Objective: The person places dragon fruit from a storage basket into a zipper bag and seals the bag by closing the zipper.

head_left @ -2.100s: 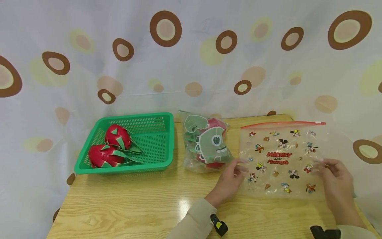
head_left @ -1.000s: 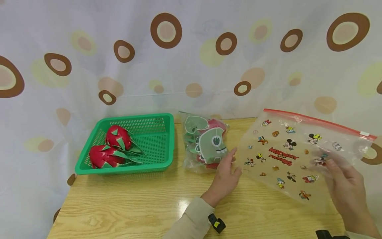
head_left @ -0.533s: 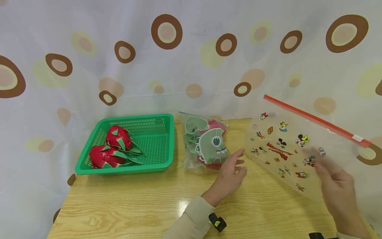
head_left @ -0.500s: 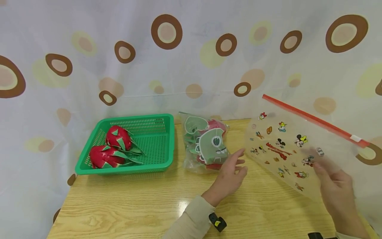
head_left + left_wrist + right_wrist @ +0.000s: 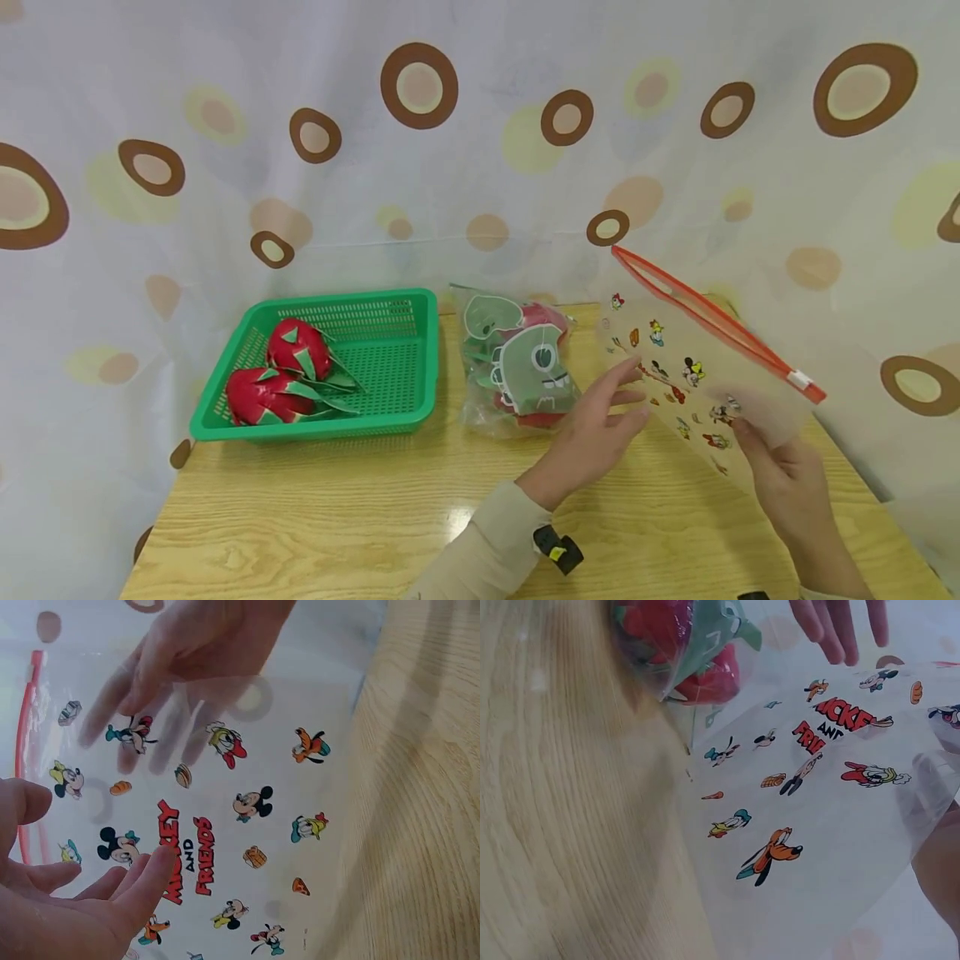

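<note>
The Mickey and Friends zip bag point(image 5: 675, 379) has shifted left, pinched by the right hand point(image 5: 793, 487); the left hand point(image 5: 591, 432), loosely spread, holds nothing; wood-grain table point(image 5: 337, 521), spotted curtain point(image 5: 480, 158) behind.

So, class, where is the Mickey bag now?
In the head view, the Mickey bag is right of centre, held in the right hand, with the monster bag to its left.
</note>
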A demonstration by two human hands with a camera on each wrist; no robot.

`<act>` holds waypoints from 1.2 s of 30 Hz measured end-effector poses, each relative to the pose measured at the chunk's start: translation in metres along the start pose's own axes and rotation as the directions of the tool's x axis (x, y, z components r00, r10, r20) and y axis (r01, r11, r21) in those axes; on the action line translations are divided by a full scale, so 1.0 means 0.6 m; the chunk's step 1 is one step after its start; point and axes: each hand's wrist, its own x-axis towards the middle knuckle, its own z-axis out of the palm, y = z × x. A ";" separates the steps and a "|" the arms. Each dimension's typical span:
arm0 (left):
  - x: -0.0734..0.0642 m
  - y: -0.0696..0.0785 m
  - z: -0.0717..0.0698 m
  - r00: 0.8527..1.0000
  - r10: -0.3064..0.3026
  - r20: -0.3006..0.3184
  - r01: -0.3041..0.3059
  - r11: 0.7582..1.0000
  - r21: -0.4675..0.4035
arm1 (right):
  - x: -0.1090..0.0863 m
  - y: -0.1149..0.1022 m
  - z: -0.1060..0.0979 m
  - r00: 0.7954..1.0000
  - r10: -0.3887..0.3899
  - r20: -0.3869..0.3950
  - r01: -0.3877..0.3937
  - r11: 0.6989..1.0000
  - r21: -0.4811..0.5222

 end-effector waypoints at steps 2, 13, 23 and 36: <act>0.003 0.009 0.001 1.000 -0.022 0.007 0.023 0.998 -0.063 | -0.004 0.006 0.006 0.996 -0.078 0.038 0.076 0.997 0.032; 0.005 0.029 -0.013 0.998 -0.056 0.026 0.061 0.836 -0.546 | -0.019 0.020 0.040 0.924 -0.288 0.250 0.323 0.940 -0.112; 0.005 0.039 -0.029 0.999 -0.050 -0.010 0.039 0.870 -0.492 | -0.021 -0.002 0.060 0.914 -0.181 0.363 0.273 0.936 -0.221; 0.003 0.042 -0.038 0.986 -0.155 -0.064 0.111 0.888 -0.446 | -0.018 -0.029 0.059 0.868 -0.016 0.496 0.086 0.989 -0.117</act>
